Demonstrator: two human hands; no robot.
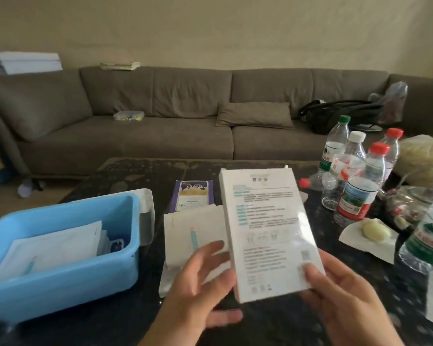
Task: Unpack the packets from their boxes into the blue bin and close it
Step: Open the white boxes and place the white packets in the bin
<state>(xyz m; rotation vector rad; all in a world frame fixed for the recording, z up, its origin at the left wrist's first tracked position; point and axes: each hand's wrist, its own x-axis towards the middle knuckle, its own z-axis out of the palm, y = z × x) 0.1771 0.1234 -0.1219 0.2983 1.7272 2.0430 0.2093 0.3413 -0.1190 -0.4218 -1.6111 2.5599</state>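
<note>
My right hand (pixel 345 298) grips the lower right corner of a white box (pixel 268 231), printed back facing me, held upright above the dark table. My left hand (pixel 203 283) is beside the box's lower left edge, fingers relaxed and spread; I cannot tell whether they touch it. Under the box lie white packets (pixel 190 233) with a teal drawing, stacked on the table. A purple box (pixel 191 196) lies flat behind them. The blue bin (pixel 68 278) stands at the left, open, with several white packets (pixel 53 248) inside. Its clear lid (pixel 146 216) leans at the bin's right side.
Several water bottles (pixel 355 176) crowd the right of the table, one lying down. A napkin with a pale round food item (pixel 375 233) lies near them. A bag of noodles (pixel 423 156) sits far right. A brown sofa (pixel 160 116) runs behind the table.
</note>
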